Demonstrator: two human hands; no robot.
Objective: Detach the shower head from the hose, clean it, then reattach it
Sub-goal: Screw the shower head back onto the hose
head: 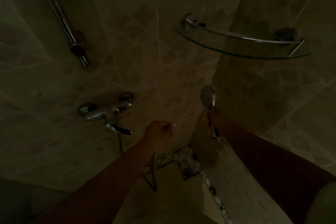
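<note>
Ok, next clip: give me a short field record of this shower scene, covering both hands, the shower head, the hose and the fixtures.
setting: dim tiled shower corner
right hand: grips the handle of the chrome handheld shower head
shower head state: off the hose; bare threaded end points down
left hand: fingers curled; whether it holds anything is unclear
metal hose: hangs from the chrome wall mixer tap, passing behind the left forearm
chrome riser rail: upper left wall
curved glass corner shelf: upper right
floor drain: below the hands
</note>
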